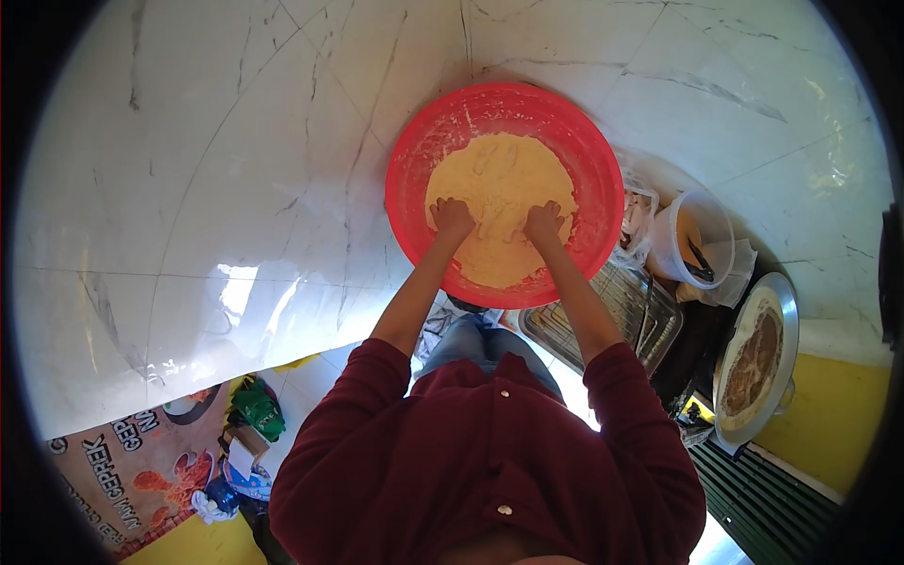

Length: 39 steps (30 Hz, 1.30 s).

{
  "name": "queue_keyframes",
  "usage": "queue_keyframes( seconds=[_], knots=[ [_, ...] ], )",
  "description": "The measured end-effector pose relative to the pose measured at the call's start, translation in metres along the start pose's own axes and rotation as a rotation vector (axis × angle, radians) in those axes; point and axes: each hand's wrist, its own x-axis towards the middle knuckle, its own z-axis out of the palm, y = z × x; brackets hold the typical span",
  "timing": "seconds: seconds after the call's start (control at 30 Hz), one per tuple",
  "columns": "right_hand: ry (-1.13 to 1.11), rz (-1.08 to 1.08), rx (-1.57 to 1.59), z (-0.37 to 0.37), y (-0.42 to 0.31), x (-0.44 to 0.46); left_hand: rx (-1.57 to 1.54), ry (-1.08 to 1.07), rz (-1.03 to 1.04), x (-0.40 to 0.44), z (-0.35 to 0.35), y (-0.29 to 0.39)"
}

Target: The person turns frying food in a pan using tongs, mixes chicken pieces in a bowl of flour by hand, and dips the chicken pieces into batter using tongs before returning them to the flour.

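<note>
Near, on the right, a wire-racked tray [625, 290] sat just beyond your right forearm [582, 299]. Your left hand [453, 218] and right hand [544, 224] were pressed into pale yellow powder [499, 200]; whether either had closed on any could not be told. The powder lay inside the red basin [406, 179]. It was judged soft, loose and easily scooped from beneath; the loaded basin, probably heavy, was best held by opposite rims. Pale tiles [584, 42] stood farthest.

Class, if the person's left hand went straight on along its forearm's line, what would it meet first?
Most likely more of the pale yellow powder, which the left hand appears to touch, then probably the far side of the red basin; depth is unclear.
</note>
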Motion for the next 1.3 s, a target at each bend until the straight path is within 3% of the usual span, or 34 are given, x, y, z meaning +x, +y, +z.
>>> queue_keyframes(
  seconds=[0.27, 0.4, 0.47, 0.6, 0.67, 0.7, 0.77, 0.9, 0.97, 1.3],
  knots=[
    [0.004, 0.182, 0.012, 0.05, -0.023, 0.01, 0.24, -0.05, 0.03, -0.002, 0.013, 0.028],
    [-0.098, 0.214, 0.039, 0.008, -0.021, -0.006, 0.281, -0.054, 0.066, 0.012, 0.031, 0.027],
    [-0.205, 0.278, 0.227, -0.013, -0.007, -0.007, 0.102, -0.204, 0.002, -0.001, -0.003, 0.023],
    [-0.255, 0.229, 0.167, -0.011, 0.051, 0.03, -0.097, -0.297, -0.039, 0.004, -0.024, -0.005],
    [0.123, 0.229, 0.216, 0.017, 0.074, 0.054, -0.179, -0.22, -0.131, 0.009, -0.03, -0.012],
    [0.129, 0.227, 0.219, 0.011, 0.069, 0.048, -0.178, -0.213, -0.13, 0.011, -0.027, -0.012],
    [0.359, 0.173, -0.119, -0.002, 0.052, 0.024, 0.049, 0.034, -0.052, 0.01, -0.012, -0.011],
    [0.394, 0.168, -0.118, -0.001, 0.044, 0.037, 0.235, 0.022, -0.05, 0.004, -0.01, 0.023],
    [0.092, 0.271, 0.107, -0.011, 0.042, 0.043, 0.356, 0.012, -0.029, 0.018, 0.011, 0.025],
    [0.181, 0.221, 0.139, 0.001, 0.035, 0.048, 0.408, 0.248, -0.131, 0.033, 0.009, 0.008]
  ],
)
